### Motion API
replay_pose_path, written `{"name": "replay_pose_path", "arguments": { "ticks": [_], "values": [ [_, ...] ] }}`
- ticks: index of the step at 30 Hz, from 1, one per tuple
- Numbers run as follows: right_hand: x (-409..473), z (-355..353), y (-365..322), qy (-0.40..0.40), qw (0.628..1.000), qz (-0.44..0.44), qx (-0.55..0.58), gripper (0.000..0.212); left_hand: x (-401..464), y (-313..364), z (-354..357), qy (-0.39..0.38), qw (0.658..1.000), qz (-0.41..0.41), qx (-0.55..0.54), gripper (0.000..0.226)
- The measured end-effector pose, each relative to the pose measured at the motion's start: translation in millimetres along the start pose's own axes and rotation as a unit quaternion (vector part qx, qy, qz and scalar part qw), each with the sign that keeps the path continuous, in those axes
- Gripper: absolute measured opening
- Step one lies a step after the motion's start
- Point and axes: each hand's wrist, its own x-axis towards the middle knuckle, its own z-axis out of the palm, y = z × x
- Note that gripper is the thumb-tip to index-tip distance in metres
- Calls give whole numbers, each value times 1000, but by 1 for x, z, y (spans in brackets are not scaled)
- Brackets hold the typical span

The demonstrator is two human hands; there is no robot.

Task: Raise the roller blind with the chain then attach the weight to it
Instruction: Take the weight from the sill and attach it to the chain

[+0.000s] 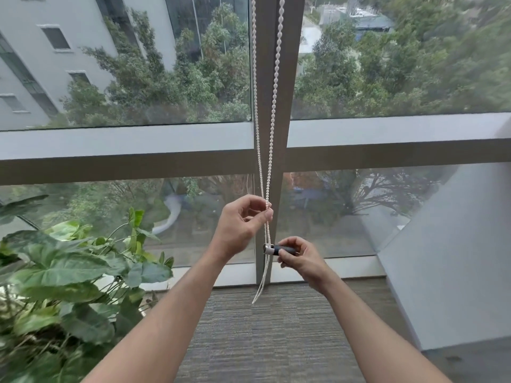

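Note:
A white bead chain (273,87) hangs in two strands in front of the window's centre post. My left hand (242,221) pinches both strands together at about mid-height of the lower pane. Just below it, my right hand (297,257) holds a small dark cylindrical weight (272,249) sideways, its light-coloured end touching the chain. The chain's loop dangles blurred below the weight, down to near the floor. The roller blind itself is out of view above.
A large leafy potted plant (69,272) fills the lower left. The grey window frame (138,150) crosses the middle. A white wall (448,258) angles in at the right. Grey carpet (262,341) lies below.

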Motion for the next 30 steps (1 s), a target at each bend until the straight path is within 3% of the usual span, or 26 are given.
{"name": "replay_pose_path", "arguments": {
  "ticks": [23, 30],
  "values": [
    [12, -24, 131, -12, 984, 164, -71, 28, -41, -132, 19, -23, 984, -172, 37, 26],
    [27, -36, 178, -2, 974, 189, -127, 24, -54, -186, 28, -44, 979, -189, 60, 8]
  ]
}}
